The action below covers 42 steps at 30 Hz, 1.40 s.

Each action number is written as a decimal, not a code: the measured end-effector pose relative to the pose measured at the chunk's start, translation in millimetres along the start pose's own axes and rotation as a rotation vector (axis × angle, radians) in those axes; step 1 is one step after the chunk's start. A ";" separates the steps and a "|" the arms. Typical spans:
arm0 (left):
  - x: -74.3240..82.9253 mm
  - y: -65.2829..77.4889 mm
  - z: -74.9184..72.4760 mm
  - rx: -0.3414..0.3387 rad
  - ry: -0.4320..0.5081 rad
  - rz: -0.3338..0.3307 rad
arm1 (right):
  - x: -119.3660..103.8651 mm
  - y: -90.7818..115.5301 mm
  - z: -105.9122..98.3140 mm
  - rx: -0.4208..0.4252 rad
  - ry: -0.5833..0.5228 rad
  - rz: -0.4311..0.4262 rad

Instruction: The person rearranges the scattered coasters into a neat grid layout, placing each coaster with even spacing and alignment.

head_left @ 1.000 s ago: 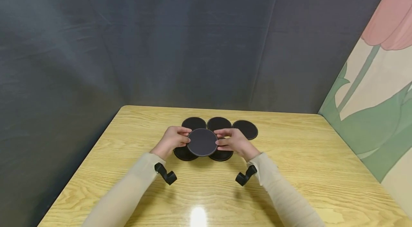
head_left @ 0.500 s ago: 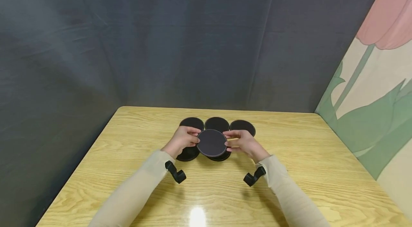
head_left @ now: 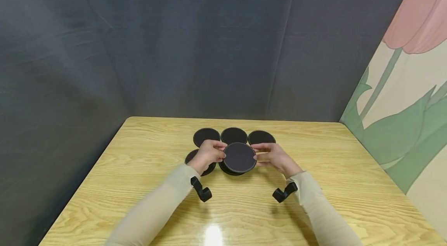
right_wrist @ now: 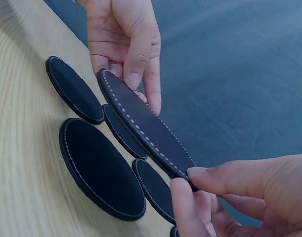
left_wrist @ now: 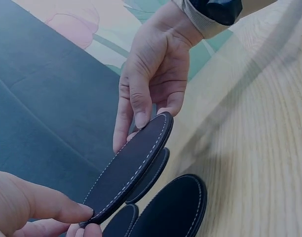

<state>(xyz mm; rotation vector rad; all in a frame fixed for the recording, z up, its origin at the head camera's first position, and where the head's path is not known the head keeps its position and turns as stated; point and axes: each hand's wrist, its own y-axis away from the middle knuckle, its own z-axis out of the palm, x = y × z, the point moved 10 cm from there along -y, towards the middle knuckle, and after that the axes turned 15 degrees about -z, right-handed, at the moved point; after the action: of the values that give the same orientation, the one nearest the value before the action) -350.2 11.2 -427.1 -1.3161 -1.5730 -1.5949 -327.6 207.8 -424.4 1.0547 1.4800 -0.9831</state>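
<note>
A round dark coaster [head_left: 239, 157] with pale stitching round its edge is held above the table between both hands. My left hand [head_left: 209, 155] pinches its left edge between thumb and fingers. At the opposite edge, my right hand [head_left: 276, 158] pinches it likewise. In the right wrist view the held coaster [right_wrist: 143, 123] tilts over the others. Below it lies another coaster [head_left: 227, 169], mostly covered in the head view. A second front coaster [head_left: 211, 170] is partly hidden by my left hand. Behind are three more: left [head_left: 207, 136], middle [head_left: 234, 136] and right [head_left: 261, 137].
The coasters lie on a light wood-grain table [head_left: 146, 153]. Dark cloth [head_left: 209, 44] hangs behind and to the left of it. A wall panel with a painted tulip [head_left: 415, 21] stands at the right. Black wrist mounts [head_left: 201, 189] sit at both cuffs.
Both hands have carried the coaster to the right, from between the two front coasters to over the right-hand one. More of the front left coaster shows. The head view has shifted slightly.
</note>
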 end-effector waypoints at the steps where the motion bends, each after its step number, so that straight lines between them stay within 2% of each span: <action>1: 0.0 -0.3 2.2 -0.001 0.000 0.000 | 0.6 1.0 -2.2 0.002 -0.002 0.006; 13: 0.5 -5.6 23.6 -0.015 -0.010 0.003 | 9.4 9.3 -24.2 0.014 0.005 0.034; 17: 2.9 -4.9 32.1 -0.024 -0.003 0.022 | 12.3 13.1 -30.1 0.014 0.015 0.031; 28: -2.7 -4.8 58.8 -0.078 0.022 0.044 | 20.9 28.1 -47.8 0.022 0.032 0.056; 42: 0.3 -2.6 87.9 -0.064 0.003 0.037 | 28.3 39.3 -70.1 0.056 0.058 0.093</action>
<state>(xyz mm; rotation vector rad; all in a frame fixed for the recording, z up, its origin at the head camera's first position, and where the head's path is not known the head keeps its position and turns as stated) -329.5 95.5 -441.7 -1.3678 -1.4982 -1.6365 -311.6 288.9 -444.6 1.1911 1.4435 -0.9400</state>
